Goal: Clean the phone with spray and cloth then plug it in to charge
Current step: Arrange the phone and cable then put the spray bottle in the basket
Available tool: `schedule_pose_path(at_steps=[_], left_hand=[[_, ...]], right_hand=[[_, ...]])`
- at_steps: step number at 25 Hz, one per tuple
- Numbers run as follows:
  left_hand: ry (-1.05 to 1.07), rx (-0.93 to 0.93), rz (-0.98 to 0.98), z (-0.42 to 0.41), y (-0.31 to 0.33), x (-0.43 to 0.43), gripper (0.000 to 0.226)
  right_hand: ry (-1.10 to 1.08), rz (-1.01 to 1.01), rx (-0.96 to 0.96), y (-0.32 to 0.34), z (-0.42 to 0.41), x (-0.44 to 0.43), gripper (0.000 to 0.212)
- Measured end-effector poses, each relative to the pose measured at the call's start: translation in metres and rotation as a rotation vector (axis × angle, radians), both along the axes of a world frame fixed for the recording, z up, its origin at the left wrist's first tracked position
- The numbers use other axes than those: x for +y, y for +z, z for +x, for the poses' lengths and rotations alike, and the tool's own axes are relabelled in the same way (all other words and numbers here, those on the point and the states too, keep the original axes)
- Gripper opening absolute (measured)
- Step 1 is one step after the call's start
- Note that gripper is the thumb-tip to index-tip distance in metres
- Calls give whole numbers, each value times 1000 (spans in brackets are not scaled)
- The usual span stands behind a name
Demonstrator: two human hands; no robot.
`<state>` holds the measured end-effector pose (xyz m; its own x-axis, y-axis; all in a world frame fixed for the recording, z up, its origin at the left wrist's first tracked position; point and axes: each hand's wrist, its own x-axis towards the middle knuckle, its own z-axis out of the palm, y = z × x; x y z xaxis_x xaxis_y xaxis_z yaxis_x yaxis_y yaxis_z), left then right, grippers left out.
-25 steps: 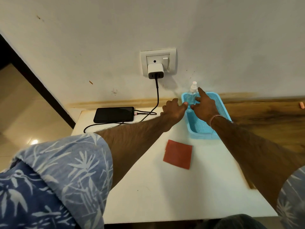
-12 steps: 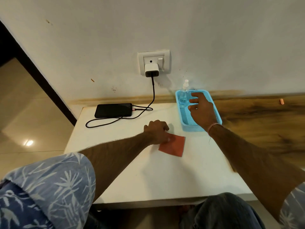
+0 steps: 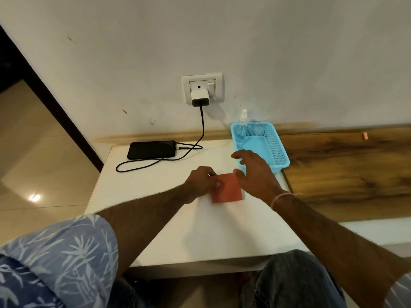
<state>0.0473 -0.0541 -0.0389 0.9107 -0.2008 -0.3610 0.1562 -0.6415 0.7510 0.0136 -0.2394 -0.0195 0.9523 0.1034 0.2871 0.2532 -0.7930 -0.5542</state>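
A black phone (image 3: 151,149) lies screen-up at the back left of the white table (image 3: 155,218), with a black cable (image 3: 155,162) plugged into its right end. The cable runs up to a white charger (image 3: 200,98) in the wall socket (image 3: 202,87). A folded red cloth (image 3: 228,188) lies at the table's middle. My left hand (image 3: 201,181) pinches the cloth's left edge. My right hand (image 3: 253,172) hovers with fingers spread at the cloth's right edge. A clear spray bottle (image 3: 242,125) stands in the back left corner of the blue basket (image 3: 278,150).
The blue basket sits at the table's back right corner, against the wall. A wooden surface (image 3: 347,167) adjoins the table on the right, with a small orange object (image 3: 365,136) on it. Tiled floor (image 3: 33,174) lies to the left.
My left hand left the basket and came down onto the red cloth. My right hand pulled back out of the basket, away from the spray bottle, to the cloth's right edge.
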Motion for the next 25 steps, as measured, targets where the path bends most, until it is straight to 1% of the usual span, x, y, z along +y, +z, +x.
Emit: schedule_pose_path(at_steps=[2, 5, 6, 8, 10, 12, 14, 16, 17, 20, 22, 25], left_hand=[[105, 47, -137, 3, 12, 1, 8], [217, 61, -300, 14, 32, -6, 3], [247, 76, -346, 18, 39, -12, 5], [311, 136, -431, 25, 51, -24, 11], [352, 201, -508, 32, 60, -35, 18], [340, 233, -542, 35, 65, -44, 19], [318, 251, -560, 36, 66, -53, 20], [326, 232, -558, 39, 61, -62, 33], [342, 207, -533, 41, 57, -67, 39], [350, 131, -387, 51, 42, -76, 37], [315, 95, -293, 56, 34, -79, 47], [268, 73, -275, 57, 36, -85, 61]], right_hand=[[114, -115, -29, 0, -8, 2, 48], [252, -303, -80, 1, -13, 3, 69], [257, -350, -89, 0, -13, 5, 74], [204, -406, -126, 0, -9, 5, 71], [130, -414, -162, 3, -1, 1, 67], [98, -409, -154, 8, 7, -7, 67], [77, -399, -131, 12, 16, -18, 64], [43, -400, -95, 15, 26, -27, 65], [23, -411, -75, 18, 30, -32, 66], [16, -411, -74, 22, 41, -46, 72], [14, -418, -65, 24, 48, -54, 74], [-15, -491, -30, 16, 63, -63, 74]])
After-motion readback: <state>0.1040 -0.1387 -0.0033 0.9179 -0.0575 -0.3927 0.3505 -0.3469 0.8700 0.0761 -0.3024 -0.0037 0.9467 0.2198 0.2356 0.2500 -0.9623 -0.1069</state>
